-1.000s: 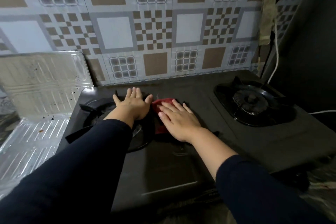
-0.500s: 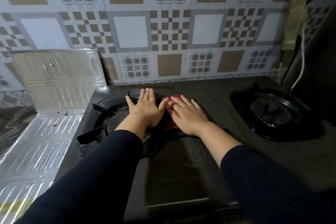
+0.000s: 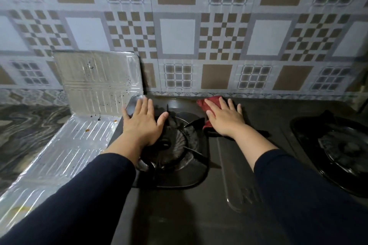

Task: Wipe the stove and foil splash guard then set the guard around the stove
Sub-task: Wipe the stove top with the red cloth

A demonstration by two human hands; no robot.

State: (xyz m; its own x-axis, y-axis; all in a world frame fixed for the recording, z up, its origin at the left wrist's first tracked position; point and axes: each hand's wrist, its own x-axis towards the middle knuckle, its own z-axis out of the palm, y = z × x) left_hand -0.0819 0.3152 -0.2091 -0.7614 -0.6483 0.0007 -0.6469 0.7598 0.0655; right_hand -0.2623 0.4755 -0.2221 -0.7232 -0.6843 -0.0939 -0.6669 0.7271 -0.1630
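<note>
Since half a second ago, both my hands have slid apart and toward the tiled wall (image 3: 179, 26): before, they lay side by side at the right edge of the left burner (image 3: 177, 141), and now they sit on either side of it. My left hand (image 3: 142, 123) lies flat with fingers spread, palm down on the stove (image 3: 179, 211) at the burner's left rim, thumb reaching over the dark grate; it grips nothing. My right hand (image 3: 224, 118) is also flat and open, pressing the red cloth (image 3: 207, 104) onto the stove top just right of the burner and behind it, close to the wall. The cloth pokes out beyond my fingertips and under my palm; I press on it rather than clutch it.

Left of the burner, the foil splash guard (image 3: 95, 83) is off the stove: one panel stands upright against the wall, speckled with dark spots, and another lies flat on the marbled counter (image 3: 25, 125), its edge just beside the stove's left side. Far right of the burner sits the second burner (image 3: 342, 149), untouched.
</note>
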